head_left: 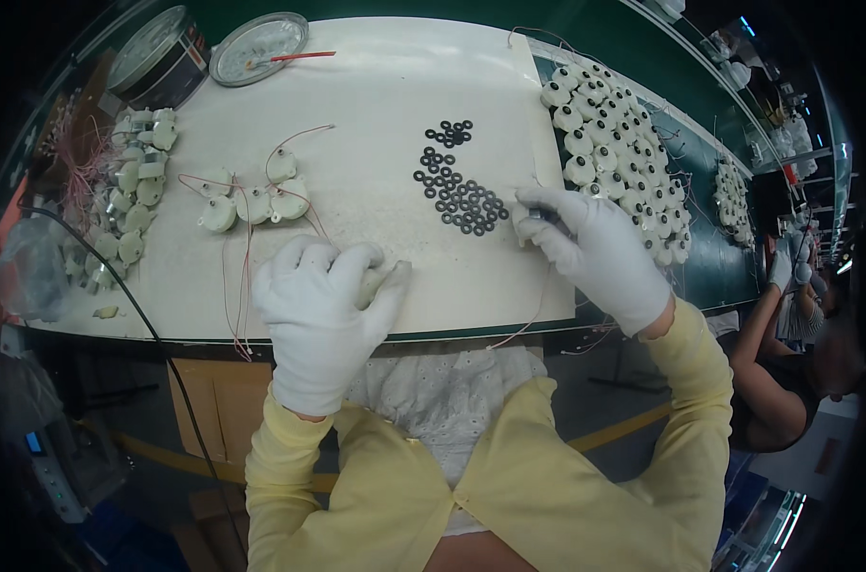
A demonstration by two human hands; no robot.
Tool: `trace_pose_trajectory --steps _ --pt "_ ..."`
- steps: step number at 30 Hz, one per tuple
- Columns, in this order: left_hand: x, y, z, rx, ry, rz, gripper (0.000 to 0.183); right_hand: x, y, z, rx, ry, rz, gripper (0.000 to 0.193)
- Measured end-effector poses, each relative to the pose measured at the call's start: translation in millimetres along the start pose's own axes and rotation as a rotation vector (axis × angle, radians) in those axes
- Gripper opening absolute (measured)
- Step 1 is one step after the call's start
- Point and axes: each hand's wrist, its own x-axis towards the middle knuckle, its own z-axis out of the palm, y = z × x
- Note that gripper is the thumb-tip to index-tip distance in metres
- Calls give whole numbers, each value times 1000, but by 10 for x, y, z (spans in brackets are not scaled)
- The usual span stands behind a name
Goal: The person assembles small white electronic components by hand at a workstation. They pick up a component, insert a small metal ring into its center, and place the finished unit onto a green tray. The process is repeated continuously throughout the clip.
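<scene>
Both my hands wear white gloves. My left hand (320,305) is closed around a small pale round part (374,283) near the front edge of the white work mat (385,86). My right hand (593,250) pinches a small dark tool (545,216) beside a scatter of several black ring washers (457,191). A thin red wire (528,319) trails from under my right hand over the table edge. Left of my left hand lie several pale round parts with red wires (252,202).
A pile of pale round parts (128,191) sits at the left edge, another dense batch (614,153) at the right. A round tin (158,59) and its lid (258,46) stand at the back left. A black cable (132,296) hangs off the front. Another person (785,362) sits at the right.
</scene>
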Motion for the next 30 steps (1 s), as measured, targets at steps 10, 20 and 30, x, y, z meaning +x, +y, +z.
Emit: trace_pose_trajectory --steps 10,20,30 --pt "-23 -48 15 -32 15 -21 20 127 -36 31 -344 39 -188 24" --pt "1 -37 20 -6 19 -34 18 93 -231 -153 -788 -138 -407 22" --pt "-10 -7 55 44 45 13 23 -102 -37 -123 -498 -169 -232 27"
